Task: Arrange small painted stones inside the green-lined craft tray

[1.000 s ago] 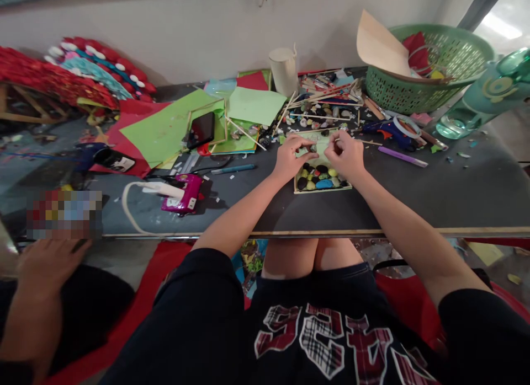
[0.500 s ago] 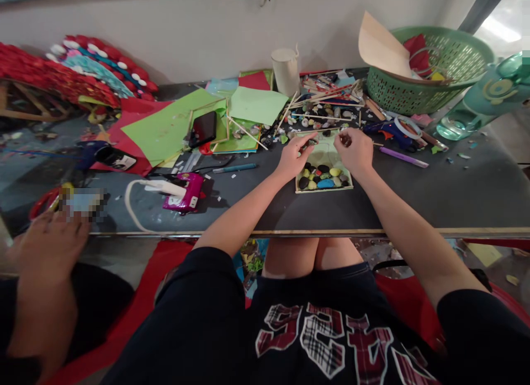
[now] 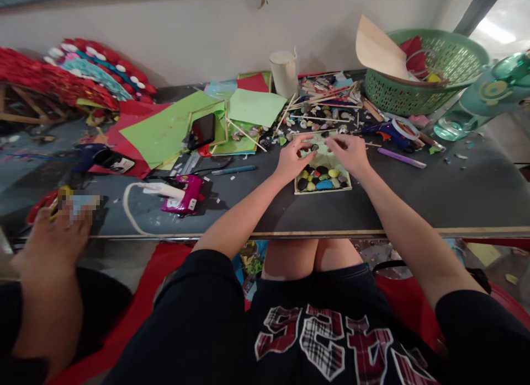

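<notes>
Pebble (image 3: pixel 314 148) in left hand (image 3: pixel 291 158), over framed panel (image 3: pixel 320 160).

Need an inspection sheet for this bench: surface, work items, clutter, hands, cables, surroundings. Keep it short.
Surface: dark tabletop, small scraps scattered on it.
Work items: shallow frame with mixed pebbles grouped along its near side; far part partly hidden by the hands.
Clutter: papers, phone and socket block left of the frame; purple pen, green basket and bottle right.
Left hand: small dark stone at its fingertips.
Right hand: over the frame; grip unclear.
Cables: white cable loops from the socket block towards the near edge.
Surroundings: pale wall behind; co-worker's hand at far left.
</notes>
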Demonstrator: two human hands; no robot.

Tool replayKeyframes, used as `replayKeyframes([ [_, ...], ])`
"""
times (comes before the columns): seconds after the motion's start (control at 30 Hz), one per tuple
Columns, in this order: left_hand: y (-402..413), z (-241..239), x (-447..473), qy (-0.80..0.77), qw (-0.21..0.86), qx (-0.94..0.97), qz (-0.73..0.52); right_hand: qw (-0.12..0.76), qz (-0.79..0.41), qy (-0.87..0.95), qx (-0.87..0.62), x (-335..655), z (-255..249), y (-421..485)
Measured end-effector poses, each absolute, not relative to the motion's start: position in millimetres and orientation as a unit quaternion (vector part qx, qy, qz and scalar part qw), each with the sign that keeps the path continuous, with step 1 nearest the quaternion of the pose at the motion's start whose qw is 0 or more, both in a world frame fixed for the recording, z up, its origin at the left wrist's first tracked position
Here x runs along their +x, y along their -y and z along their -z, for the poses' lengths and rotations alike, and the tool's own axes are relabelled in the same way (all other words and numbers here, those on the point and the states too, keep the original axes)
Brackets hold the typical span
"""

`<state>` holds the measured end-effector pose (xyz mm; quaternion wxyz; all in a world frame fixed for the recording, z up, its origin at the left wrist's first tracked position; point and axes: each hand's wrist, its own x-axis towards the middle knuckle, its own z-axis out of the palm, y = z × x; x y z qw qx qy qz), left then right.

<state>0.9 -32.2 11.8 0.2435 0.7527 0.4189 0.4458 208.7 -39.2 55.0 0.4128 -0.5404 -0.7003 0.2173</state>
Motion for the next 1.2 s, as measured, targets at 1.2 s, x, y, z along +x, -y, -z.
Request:
replayKeyframes([
  [1.2,38.6,-22.4,11.5,-0.401,0.155,0.818,-0.382,0.453,-0.301,0.565,-0.621,221.0,-52.1,32.7],
])
